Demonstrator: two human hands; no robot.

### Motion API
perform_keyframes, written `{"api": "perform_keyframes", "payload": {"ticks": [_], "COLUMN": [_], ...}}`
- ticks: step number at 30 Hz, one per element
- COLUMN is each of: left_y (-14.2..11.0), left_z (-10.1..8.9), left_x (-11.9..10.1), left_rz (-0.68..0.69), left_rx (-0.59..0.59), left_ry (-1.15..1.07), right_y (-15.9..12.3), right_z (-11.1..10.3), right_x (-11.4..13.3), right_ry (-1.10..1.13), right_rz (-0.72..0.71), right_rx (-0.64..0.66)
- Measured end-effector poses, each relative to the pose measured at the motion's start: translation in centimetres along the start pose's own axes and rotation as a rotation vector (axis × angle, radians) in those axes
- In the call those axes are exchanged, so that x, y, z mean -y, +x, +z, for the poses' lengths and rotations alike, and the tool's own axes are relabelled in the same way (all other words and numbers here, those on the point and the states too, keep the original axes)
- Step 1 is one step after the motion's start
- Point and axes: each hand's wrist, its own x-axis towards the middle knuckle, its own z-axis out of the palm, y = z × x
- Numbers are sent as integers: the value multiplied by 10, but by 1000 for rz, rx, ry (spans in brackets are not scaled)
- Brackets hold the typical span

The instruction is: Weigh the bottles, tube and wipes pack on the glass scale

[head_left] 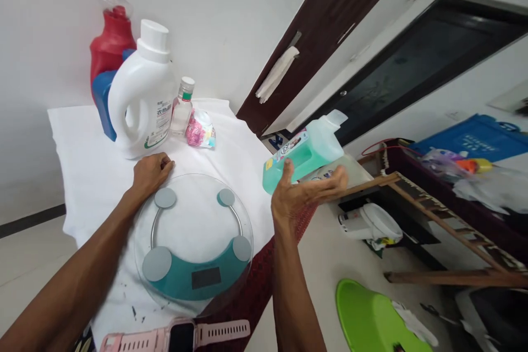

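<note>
My left hand (150, 173) rests on the white cloth beside the round glass scale (206, 280), its fingers curled in with nothing visible in them. The scale has a teal band and a dark display. At the right side of the table, my right hand (299, 192) is held with fingers stretched and thumb raised. It is right beside a bottle of green liquid (309, 151) that leans to the right in view; whether the palm touches it I cannot tell. Beyond my left hand is a white detergent jug (142, 88).
Behind the jug are a red bottle (109, 38) and a blue container (103, 102). A small clear bottle (181, 110) and a pink packet (201, 129) are beside it. A pink-strapped watch (181, 335) lies at the near edge. On the floor are a green tub (363, 313) and a white bucket (371, 223).
</note>
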Motion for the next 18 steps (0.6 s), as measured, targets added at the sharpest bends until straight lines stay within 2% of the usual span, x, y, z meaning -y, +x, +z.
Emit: {"api": "perform_keyframes", "payload": {"ticks": [1,2,4,7,9,11,13,16,18], "left_y": [0,0,0,-1,-2,-2,-2,-2,-3], "left_z": [1,1,2,2,2,2,2,3,4], "left_x": [0,1,1,0,0,0,-1,0,0], "left_rz": [3,5,6,6,4,3,5,10,15], "left_rx": [0,0,0,0,2,3,6,7,5], "left_ry": [0,-3,-13,-22,-22,-25,-33,-39,-40], "right_y": [-4,-8,-17,-34,-45,-54,-60,-62,-60], "right_z": [4,14,46,106,140,165,180,188,186], "right_x": [14,28,56,96,117,133,140,137,128], "right_ry": [36,100,258,297,253,209,168,134,178], "right_rz": [-98,-173,-213,-39,78,180,265,319,265], "right_rx": [63,179,505,895,1052,1130,1144,1127,1124]}}
